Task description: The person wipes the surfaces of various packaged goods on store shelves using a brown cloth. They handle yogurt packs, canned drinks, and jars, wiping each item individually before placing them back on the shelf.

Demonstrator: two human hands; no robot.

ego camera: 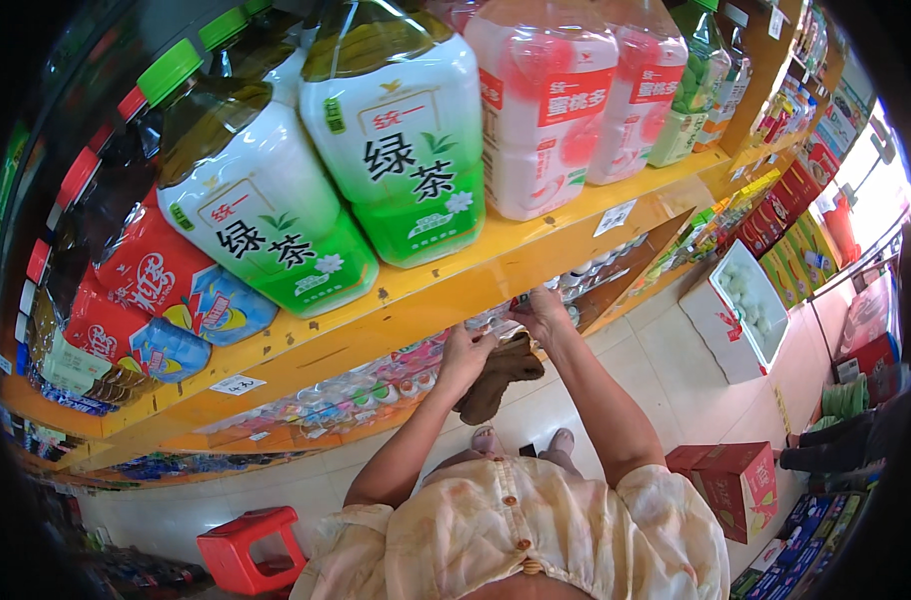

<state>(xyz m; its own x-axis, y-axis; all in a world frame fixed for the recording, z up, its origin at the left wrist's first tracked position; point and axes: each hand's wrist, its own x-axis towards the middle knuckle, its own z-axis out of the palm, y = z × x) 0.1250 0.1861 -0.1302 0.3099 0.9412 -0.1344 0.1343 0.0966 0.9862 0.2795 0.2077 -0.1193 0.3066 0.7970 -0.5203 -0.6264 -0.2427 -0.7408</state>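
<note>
Both my hands are at the lower shelf, just under the front edge of the yellow upper shelf [395, 311]. A brown cloth [504, 375] hangs below them, bunched against my left hand [467, 360], whose fingers are pinched together. My right hand [544, 319] is bent inward beside small clear-plastic goods, and its fingertips are partly hidden. Some clear, shiny plastic lies between the two hands; I cannot tell which hand grips it. Small packaged drinks [365, 394] line the lower shelf to the left of my hands.
Large green tea bottles [418, 150] and pink peach drink bottles [538, 120] stand above my hands. A red plastic stool [249, 551] is at lower left. To the right are a white foam box [725, 330], a red carton [733, 480] and another person's legs [838, 442].
</note>
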